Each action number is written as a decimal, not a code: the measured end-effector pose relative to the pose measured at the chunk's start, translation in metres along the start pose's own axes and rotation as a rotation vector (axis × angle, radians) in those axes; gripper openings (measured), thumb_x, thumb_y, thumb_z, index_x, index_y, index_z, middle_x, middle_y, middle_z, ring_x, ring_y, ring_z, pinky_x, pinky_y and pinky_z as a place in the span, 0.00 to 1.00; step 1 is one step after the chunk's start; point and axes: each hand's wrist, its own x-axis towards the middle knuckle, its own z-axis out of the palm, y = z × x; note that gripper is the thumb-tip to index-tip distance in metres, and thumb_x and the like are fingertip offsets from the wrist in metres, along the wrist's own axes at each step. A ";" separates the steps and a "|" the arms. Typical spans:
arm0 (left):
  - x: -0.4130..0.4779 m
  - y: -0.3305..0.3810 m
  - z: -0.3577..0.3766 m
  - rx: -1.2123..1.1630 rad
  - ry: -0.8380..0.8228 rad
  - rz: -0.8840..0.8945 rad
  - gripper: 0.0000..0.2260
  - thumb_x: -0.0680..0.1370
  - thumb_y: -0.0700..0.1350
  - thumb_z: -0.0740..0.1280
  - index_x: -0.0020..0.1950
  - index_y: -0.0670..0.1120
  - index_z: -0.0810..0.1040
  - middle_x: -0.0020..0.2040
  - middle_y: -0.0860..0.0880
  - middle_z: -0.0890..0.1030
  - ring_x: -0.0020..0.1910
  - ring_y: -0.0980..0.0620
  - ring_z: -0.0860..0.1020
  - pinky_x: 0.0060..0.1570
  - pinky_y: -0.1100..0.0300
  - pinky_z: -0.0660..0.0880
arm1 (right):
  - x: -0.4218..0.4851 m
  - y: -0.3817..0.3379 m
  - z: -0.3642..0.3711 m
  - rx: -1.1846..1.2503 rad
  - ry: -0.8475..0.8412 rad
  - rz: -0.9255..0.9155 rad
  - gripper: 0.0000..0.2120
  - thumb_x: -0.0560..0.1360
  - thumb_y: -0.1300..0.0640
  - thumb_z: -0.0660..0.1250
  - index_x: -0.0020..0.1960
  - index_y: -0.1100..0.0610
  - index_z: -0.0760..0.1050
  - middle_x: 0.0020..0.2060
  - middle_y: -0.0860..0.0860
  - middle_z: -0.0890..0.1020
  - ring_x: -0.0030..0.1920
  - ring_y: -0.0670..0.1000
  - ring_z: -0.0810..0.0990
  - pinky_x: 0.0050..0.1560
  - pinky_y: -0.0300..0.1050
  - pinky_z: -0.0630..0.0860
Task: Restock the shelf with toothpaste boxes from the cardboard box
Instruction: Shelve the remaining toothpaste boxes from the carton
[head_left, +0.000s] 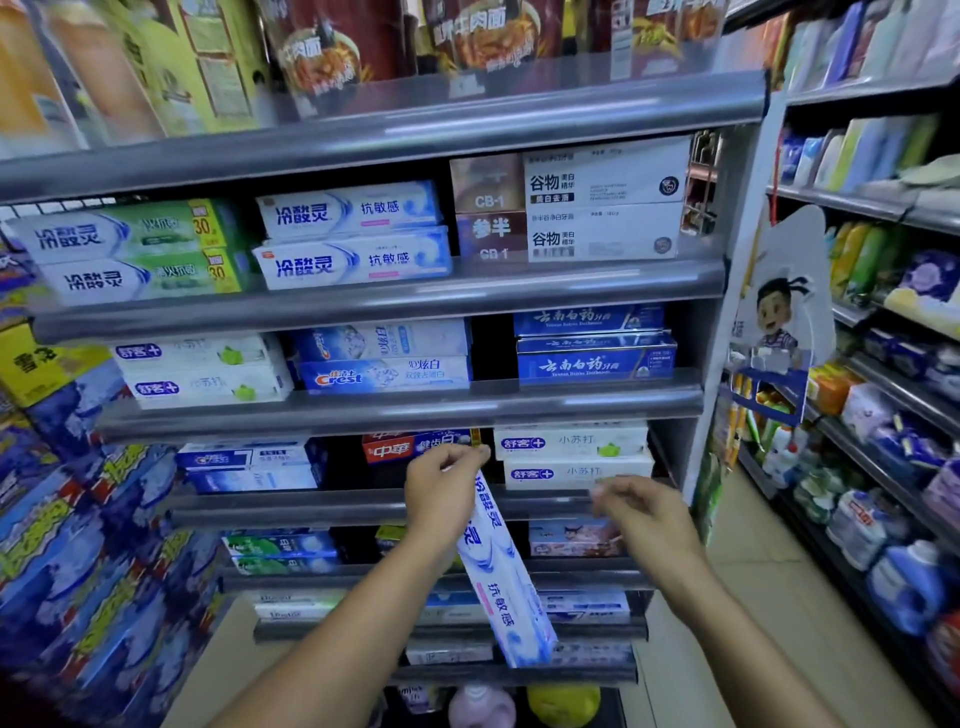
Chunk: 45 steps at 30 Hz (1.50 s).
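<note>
1. On your left, blue-and-yellow packs (78, 545) are stacked high, just beside the shelf.
2. Straight ahead, the grey shelf (363, 296) carries rows of toothpaste on each tier (noodle tubs (332, 47) sit on the top one).
3. Your left hand (441, 493) pinches the upper end of a white-and-blue toothpaste box (504, 587), which hangs tilted in front of the lower tiers.
4. Your right hand (644, 514) hovers near it, fingers loose, holding nothing.
5. On your right are a cartoon display (779, 322), tan floor tiles (753, 545) and a rack of bottles (883, 467).

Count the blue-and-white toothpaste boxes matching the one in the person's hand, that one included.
3. Held box in the left hand; upper box stacked on lower box on the second shelf. More may hide behind.
</note>
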 end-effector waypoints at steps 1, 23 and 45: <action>-0.004 0.008 -0.007 -0.056 0.012 -0.001 0.17 0.76 0.47 0.74 0.28 0.50 0.77 0.29 0.57 0.77 0.29 0.59 0.75 0.35 0.60 0.69 | -0.011 -0.008 0.003 0.043 -0.123 -0.012 0.11 0.76 0.48 0.72 0.54 0.53 0.83 0.44 0.56 0.86 0.37 0.50 0.84 0.41 0.49 0.80; 0.055 0.172 -0.162 -0.312 0.110 0.415 0.07 0.76 0.47 0.72 0.52 0.55 0.80 0.50 0.52 0.85 0.47 0.53 0.82 0.44 0.55 0.75 | -0.001 -0.206 0.116 0.362 0.255 -0.681 0.12 0.70 0.58 0.80 0.48 0.47 0.82 0.44 0.45 0.87 0.45 0.47 0.87 0.42 0.35 0.80; 0.134 0.194 -0.181 0.701 0.394 0.595 0.12 0.81 0.57 0.67 0.46 0.52 0.85 0.33 0.56 0.82 0.34 0.52 0.78 0.41 0.52 0.79 | 0.089 -0.258 0.155 -0.413 0.468 -0.581 0.13 0.79 0.54 0.68 0.36 0.55 0.77 0.29 0.48 0.78 0.31 0.45 0.73 0.29 0.40 0.62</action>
